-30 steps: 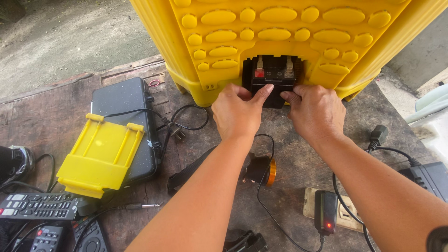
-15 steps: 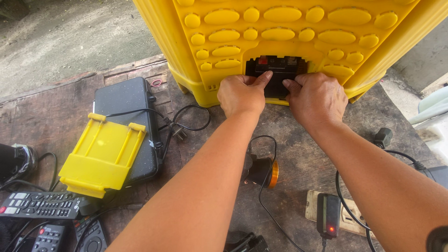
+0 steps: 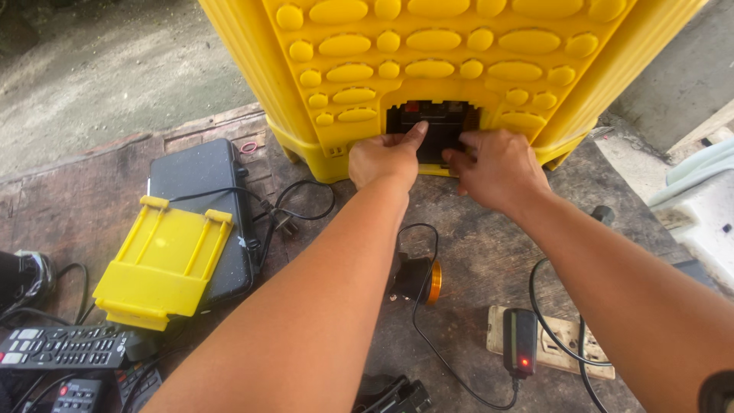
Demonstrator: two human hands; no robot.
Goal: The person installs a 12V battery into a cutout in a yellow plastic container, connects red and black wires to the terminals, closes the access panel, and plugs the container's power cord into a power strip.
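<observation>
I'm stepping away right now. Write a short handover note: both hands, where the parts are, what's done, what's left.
Left hand: at the opening in the base of the yellow tank, fingers on the black battery inside; not gripping anything.
Right hand: at the same opening, fingertips on the battery's lower right edge.
Parts: battery sits deep in the compartment. The yellow cover lies off to the left on a black case. A plugged-in adapter with a red light sits on the power strip.
Done: battery looks nearly seated.
Left: probably final seating and refitting the cover; wiring state not visible.
</observation>
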